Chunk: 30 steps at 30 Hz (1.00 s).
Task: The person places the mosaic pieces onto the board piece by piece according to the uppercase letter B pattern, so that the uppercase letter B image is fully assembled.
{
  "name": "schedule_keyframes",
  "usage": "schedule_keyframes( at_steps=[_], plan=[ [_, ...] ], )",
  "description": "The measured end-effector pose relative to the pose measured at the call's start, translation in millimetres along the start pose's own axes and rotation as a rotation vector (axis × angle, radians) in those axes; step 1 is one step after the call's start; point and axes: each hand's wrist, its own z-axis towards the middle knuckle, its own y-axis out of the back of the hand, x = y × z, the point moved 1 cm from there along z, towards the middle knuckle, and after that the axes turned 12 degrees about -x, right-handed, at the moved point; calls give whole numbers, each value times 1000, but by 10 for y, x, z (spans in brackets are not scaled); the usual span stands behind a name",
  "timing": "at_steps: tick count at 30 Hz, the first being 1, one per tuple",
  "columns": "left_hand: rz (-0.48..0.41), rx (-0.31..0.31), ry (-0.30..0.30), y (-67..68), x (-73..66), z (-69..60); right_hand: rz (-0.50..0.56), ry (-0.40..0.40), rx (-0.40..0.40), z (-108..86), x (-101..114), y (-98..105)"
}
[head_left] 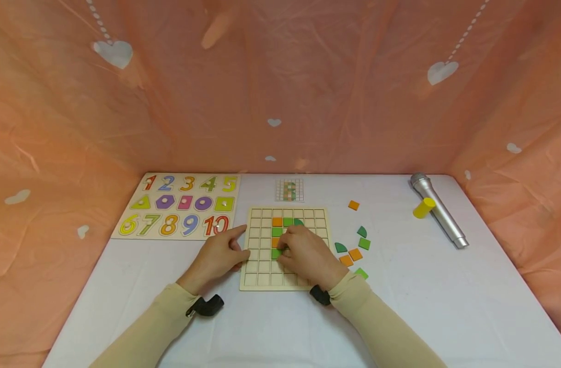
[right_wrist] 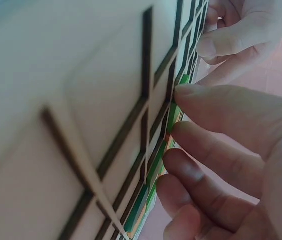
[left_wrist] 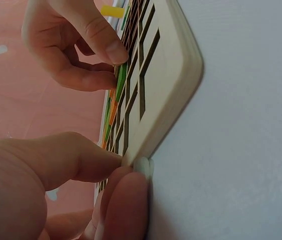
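Note:
A wooden grid board (head_left: 252, 279) lies on the table with a column of orange and green square tiles. My left hand (head_left: 217, 255) grips its left edge, thumb on the rim and curled fingers against the side, as the left wrist view shows. Over the board's middle, my right hand (head_left: 310, 254) pinches a green square tile (left_wrist: 122, 77) between thumb and forefinger, low at the grid. Above that sits an orange tile (head_left: 275, 242). A dark green quarter-circle tile (head_left: 298, 222) shows past the right hand, which hides part of the grid.
Loose orange tiles (head_left: 353, 205), green squares (head_left: 364, 244) and quarter-circles (head_left: 340, 247) lie right of the board. Behind it is a pattern card (head_left: 289, 190). A number puzzle (head_left: 176, 209) lies left. Far right are a silver microphone (head_left: 441, 212) and a yellow cylinder (head_left: 424, 207).

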Motion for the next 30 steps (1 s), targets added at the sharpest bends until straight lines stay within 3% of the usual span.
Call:
schedule_keyframes(
  at_steps=[10, 17, 24, 30],
  plan=[
    [12, 3, 10, 10, -13, 1, 56, -51, 19, -16, -39, 73],
    [22, 6, -1, 8, -23, 1, 80, -153, 4, -71, -380, 366],
    [24, -1, 19, 18, 4, -8, 145, -327, 40, -393, -802, 687],
    [12, 2, 8, 17, -8, -6, 91, -378, 34, -660, -1046, 824]
  ],
)
